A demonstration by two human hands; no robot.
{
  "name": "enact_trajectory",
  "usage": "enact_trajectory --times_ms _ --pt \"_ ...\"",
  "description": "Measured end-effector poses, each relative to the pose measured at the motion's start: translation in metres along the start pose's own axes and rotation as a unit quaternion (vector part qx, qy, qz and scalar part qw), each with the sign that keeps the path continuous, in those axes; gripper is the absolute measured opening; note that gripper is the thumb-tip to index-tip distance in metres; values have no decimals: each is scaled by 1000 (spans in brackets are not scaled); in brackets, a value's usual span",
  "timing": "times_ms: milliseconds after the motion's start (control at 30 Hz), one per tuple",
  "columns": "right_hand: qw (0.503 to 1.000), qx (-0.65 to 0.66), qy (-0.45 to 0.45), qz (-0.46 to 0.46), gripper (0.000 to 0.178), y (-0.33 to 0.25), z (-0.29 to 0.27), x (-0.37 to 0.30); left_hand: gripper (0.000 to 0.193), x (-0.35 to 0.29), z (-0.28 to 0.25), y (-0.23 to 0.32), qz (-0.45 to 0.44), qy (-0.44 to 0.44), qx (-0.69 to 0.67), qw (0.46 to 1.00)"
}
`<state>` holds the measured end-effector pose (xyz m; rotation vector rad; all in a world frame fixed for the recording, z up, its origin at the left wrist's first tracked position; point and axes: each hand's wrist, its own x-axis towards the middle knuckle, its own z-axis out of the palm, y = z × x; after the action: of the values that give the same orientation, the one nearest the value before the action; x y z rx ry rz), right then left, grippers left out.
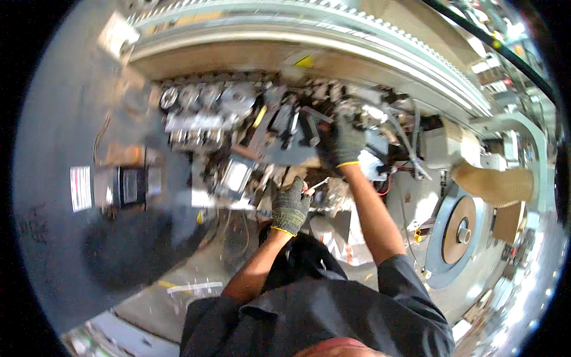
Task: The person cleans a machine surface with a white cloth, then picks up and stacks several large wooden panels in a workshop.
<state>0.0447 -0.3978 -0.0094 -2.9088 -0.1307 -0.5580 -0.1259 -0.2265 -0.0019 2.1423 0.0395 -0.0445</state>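
Observation:
My left hand (290, 206), in a dark knitted work glove with a yellow cuff, is closed near the front edge of the cluttered bench. A slim silver metal tool (320, 184) sticks out from its fingers toward the right; its exact kind does not show. Farther forward, my right hand (347, 141) wears a matching glove and reaches into a pile of hand tools. Motion blur and the tools hide its fingers. Just left of it lies a grey wrench-like tool (313, 132), beside several dark-handled tools (282, 119).
Round metal parts (209, 95) stand in rows at the back left. A bent hose (407, 146) and a grey box (441, 147) are right of the tools. Farther right are a disc sander (455, 235) and a tan duct (496, 183). A long rail (285, 37) crosses behind.

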Motion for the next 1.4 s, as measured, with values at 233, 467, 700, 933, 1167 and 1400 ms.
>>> enact_trajectory --times_ms 233,467,700,933,1167,1400 --pt "994 -53 30 -93 37 1 1 5 10 -93 -52 -46 -170 -100 -280 939" --pt "988 -124 -19 -85 47 2 2 1 11 -120 -72 -62 -154 -144 -250 945" --pt "988 -116 -79 -71 49 19 8 -4 14 -126 -81 -88 -51 -157 -183 969" --pt "981 -128 -93 -116 45 14 1 -1 19 -135 -46 -132 37 -198 -146 969" --pt "996 -57 -18 -67 67 -24 -78 -86 22 -160 47 -218 -105 -394 -132 903" --pt "935 3 -229 271 51 -29 -134 -396 30 -146 129 -191 -399 -525 -323 679"
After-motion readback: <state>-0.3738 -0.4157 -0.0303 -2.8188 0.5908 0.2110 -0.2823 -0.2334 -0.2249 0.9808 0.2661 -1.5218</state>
